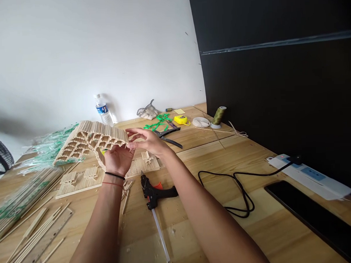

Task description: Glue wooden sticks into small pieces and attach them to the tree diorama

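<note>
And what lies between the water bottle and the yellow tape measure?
In the head view, what looks like a small pale pouch, then tangled green strips nearer the tape measure.

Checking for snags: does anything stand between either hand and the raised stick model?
Nothing visible does. The left hand holds the stick model from below, and the right hand is at its right end, with no object between. The glue gun lies lower, on the table, out of the way.
</note>
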The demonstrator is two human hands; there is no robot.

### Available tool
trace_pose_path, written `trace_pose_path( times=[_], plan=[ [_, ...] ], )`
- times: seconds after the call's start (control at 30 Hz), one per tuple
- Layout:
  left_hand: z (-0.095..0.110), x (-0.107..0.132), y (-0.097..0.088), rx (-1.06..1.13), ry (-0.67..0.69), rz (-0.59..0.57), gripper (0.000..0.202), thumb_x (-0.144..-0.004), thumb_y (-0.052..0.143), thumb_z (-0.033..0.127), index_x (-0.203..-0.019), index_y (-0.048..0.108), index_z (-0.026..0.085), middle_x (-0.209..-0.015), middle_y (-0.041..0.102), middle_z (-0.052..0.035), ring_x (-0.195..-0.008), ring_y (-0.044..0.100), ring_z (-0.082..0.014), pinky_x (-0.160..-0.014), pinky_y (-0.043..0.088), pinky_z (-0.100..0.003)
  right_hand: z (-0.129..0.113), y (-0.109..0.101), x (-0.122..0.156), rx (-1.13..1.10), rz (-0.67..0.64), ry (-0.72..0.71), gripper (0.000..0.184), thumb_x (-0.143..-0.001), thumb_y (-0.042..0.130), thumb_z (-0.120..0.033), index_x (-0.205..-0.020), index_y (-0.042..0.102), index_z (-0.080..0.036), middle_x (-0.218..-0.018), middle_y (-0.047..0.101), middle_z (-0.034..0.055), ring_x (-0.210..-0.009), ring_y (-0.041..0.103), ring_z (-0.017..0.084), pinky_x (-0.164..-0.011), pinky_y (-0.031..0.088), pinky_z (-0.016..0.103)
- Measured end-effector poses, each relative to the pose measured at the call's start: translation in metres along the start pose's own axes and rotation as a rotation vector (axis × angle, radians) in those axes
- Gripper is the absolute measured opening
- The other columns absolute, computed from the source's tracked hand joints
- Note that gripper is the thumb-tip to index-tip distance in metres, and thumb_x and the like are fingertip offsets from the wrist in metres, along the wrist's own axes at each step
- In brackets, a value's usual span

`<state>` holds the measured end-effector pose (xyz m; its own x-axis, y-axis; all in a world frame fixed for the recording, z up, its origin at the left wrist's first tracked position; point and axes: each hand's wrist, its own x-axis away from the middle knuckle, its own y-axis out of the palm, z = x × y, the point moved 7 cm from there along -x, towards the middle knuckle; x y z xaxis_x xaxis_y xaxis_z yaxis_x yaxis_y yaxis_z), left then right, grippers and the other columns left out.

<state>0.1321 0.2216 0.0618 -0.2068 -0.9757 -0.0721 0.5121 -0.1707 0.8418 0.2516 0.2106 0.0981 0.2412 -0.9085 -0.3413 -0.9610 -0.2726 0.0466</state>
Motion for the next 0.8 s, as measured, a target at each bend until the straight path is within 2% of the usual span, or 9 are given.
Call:
trace_pose_path(
  times=[0.2,0.4,0.8],
  plan=[
    [-0.0035,0.0003,0.0007,0.016,-0.057,0.013,0.029,-0.088,0.044,0.019,-0.105,0.068,0.016,-0.100,0.074,-0.0149,-0.083,0.074,-0.0215,-0.073,0.060,-0.030,0.0020,0.0012,-0.0020,0.029,0.000,-0.021,0.060,-0.068,0.092,-0.033,-0.125,0.076,-0.024,-0.123,0.075,0.0080,-0.105,0.067,0.023,-0.109,0.052,0.047],
    [-0.0029,-0.0011,-0.0041,0.039,-0.038,0.044,0.028,-0.088,0.040,0.017,-0.098,0.066,0.016,-0.094,0.073,-0.0133,-0.077,0.071,-0.0203,-0.073,0.060,-0.032,-0.0002,0.0002,-0.0002,0.050,-0.005,-0.023,0.056,-0.071,0.090,-0.034,-0.124,0.076,-0.027,-0.126,0.074,0.0060,-0.105,0.067,0.023,-0.110,0.051,0.047],
    [-0.0051,-0.0043,-0.0066,0.032,-0.044,0.007,0.024,-0.089,0.041,0.018,-0.098,0.063,0.018,-0.097,0.072,-0.0129,-0.080,0.071,-0.0219,-0.076,0.059,-0.034,-0.0030,0.0025,0.0015,0.078,0.025,0.005,0.055,-0.071,0.090,-0.034,-0.124,0.076,-0.025,-0.128,0.074,0.0072,-0.109,0.066,0.025,-0.109,0.051,0.045]
  ],
)
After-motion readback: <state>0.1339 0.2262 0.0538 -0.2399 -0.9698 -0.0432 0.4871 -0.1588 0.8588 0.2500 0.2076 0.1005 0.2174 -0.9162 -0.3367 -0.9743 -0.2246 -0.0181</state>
